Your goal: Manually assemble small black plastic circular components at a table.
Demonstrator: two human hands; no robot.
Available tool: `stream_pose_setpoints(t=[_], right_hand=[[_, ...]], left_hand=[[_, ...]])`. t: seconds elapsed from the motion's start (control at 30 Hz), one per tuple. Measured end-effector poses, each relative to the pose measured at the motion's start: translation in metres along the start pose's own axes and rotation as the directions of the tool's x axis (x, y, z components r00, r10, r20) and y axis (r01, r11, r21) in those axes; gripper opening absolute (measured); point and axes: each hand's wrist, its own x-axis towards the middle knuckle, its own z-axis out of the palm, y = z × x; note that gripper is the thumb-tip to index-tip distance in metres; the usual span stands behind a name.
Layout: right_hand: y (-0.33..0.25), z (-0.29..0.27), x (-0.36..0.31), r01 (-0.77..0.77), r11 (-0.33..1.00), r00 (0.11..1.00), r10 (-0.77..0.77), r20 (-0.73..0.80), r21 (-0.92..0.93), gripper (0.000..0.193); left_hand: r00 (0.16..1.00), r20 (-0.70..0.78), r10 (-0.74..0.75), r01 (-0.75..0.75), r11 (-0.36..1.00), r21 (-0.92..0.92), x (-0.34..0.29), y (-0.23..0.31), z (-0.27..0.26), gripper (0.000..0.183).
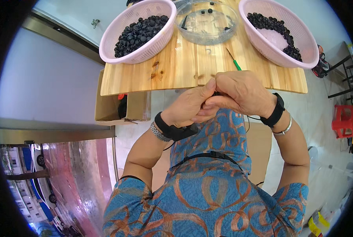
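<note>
My left hand point(193, 103) and my right hand point(243, 91) meet in front of the table's near edge, both with curled fingers. Between their fingertips a small black part point(216, 94) just shows; most of it is hidden, so its exact shape cannot be told. Just beyond my right hand lies a thin-shafted tool with a green handle point(237, 65). A pink basket point(106, 46) at the far left holds a heap of round black caps point(139, 35). Another pink basket point(311, 51) at the far right holds smaller black round pieces point(271, 23).
A round clear plastic tray point(208, 38) with several black bits stands between the baskets on the wooden table point(176, 75). Below the table's left side is a cardboard box point(105, 112). A red stool point(343, 121) stands off to the right.
</note>
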Motion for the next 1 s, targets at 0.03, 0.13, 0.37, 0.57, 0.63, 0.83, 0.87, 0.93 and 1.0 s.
stream_pose_setpoints(t=[0.03,0.13,0.37,0.57,0.63,0.83,0.87,0.93,1.0], right_hand=[[0.000,0.002,-0.001,0.022,1.000,1.000,-0.022,-0.007,0.013,0.030],[0.000,0.007,-0.005,0.054,0.995,0.998,-0.057,-0.038,-0.080,0.030],[-0.009,0.008,-0.013,0.119,0.969,0.991,-0.130,-0.041,-0.215,0.033],[-0.005,0.017,-0.020,0.171,0.985,0.976,-0.173,-0.129,-0.026,0.030],[-0.001,0.027,-0.020,0.131,0.990,0.971,-0.138,-0.193,-0.048,0.028],[0.006,0.033,-0.019,0.039,0.997,0.959,-0.055,-0.279,-0.061,0.024],[0.007,0.033,-0.019,0.041,0.998,0.965,-0.053,-0.258,-0.053,0.024],[0.009,0.028,-0.020,0.051,0.999,0.979,-0.051,-0.198,-0.003,0.025],[0.009,0.025,-0.021,0.058,0.997,0.989,-0.052,-0.136,0.044,0.025]], left_hand=[[1.000,0.023,-0.009,0.010,1.000,-0.020,-0.002,-0.002,-0.001,0.050],[0.999,0.004,-0.033,0.034,0.997,-0.072,-0.003,-0.006,0.004,0.050],[0.998,-0.012,0.066,-0.063,0.986,0.156,-0.013,-0.015,0.007,0.046],[0.993,0.014,0.114,-0.113,0.993,-0.035,-0.014,-0.024,0.023,0.047],[0.987,-0.032,0.160,-0.162,0.984,-0.070,-0.008,-0.028,0.027,0.047],[0.943,-0.193,0.272,-0.304,0.940,-0.158,0.007,-0.043,0.037,0.047],[0.932,-0.213,0.293,-0.328,0.932,-0.153,0.008,-0.044,0.038,0.046],[0.929,-0.217,0.300,-0.335,0.930,-0.150,0.006,-0.046,0.044,0.046],[0.926,-0.217,0.309,-0.344,0.927,-0.147,0.005,-0.050,0.049,0.046]])
